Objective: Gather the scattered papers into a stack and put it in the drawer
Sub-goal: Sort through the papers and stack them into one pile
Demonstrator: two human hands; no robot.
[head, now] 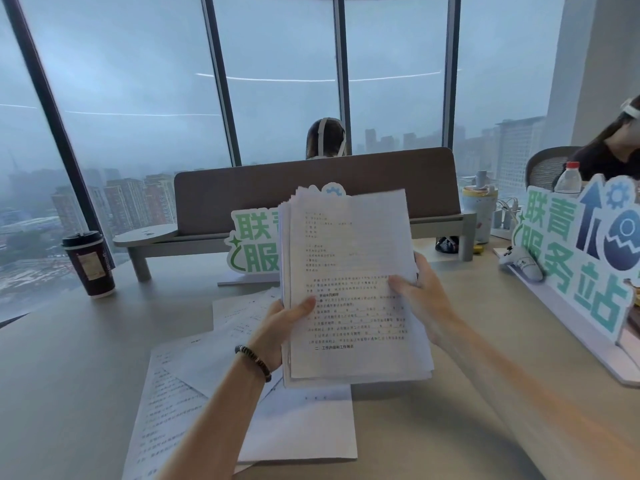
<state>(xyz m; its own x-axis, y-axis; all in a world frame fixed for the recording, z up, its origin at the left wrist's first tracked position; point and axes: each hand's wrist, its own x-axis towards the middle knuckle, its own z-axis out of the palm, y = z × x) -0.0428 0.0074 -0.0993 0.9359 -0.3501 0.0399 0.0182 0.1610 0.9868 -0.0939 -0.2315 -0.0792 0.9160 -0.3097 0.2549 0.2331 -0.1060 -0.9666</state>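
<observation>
Nearest the camera, low and left of centre in the frame, loose sheets lie fanned across the table, overlapping one another at odd angles, with one big blank-looking sheet square-on beneath the hands. These are the ones not yet gathered.

Up a little, dead centre: the stack is off the table, held upright and facing the camera, long axis running bottom to top of the frame. The left hand grips its left edge, thumb across the printed front page; the right hand pinches the right edge, thumb on the front, fingers behind. Both are closed on the paper. The edges look ragged at the top, so I judge the pile is not squared yet.

The key relation: the loose sheets sit below and to the left of the held stack, right under the left forearm. That makes the left hand the nearer one for the next pickup, while the right could carry the stack alone.

Farther back, a green-lettered sign stands behind the stack, a dark coffee cup at mid left, and a grey desk divider beyond. No drawer shows anywhere in the view.
</observation>
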